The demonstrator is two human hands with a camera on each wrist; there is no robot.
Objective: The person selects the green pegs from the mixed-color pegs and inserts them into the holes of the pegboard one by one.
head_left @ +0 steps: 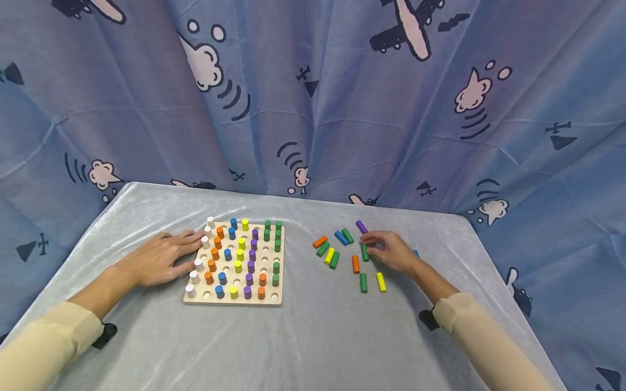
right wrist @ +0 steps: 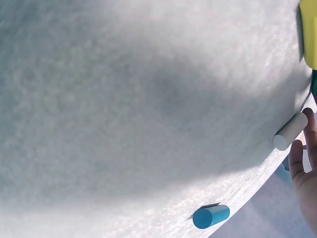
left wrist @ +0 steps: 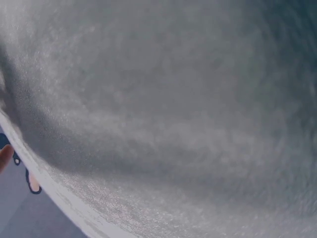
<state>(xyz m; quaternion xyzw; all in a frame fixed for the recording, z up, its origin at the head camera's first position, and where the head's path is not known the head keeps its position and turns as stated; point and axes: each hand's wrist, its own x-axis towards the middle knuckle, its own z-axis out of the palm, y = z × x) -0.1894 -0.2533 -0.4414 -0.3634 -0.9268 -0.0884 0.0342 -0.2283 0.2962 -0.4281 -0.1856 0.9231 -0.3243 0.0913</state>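
Note:
A wooden pegboard point(head_left: 230, 300) with rows of white, orange, blue, yellow, purple and green pegs lies at the left of the table. My left hand point(head_left: 163, 258) rests flat beside it, its fingertips at the board's left edge. On the right, my right hand point(head_left: 390, 251) hovers low over loose pegs, thumb and index finger apart. A green peg point(head_left: 364, 253) lies by its thumb, and a purple peg point(head_left: 361, 226) lies just beyond the index finger. In the right wrist view, a white peg point(right wrist: 290, 132) lies by the fingers.
Loose orange point(head_left: 355, 264), yellow point(head_left: 381, 282), green and blue pegs lie scattered between the board and my right hand. A blue peg point(right wrist: 211, 216) lies apart in the right wrist view. The grey cloth-covered table point(head_left: 313, 336) ends at a patterned blue curtain point(head_left: 313, 108).

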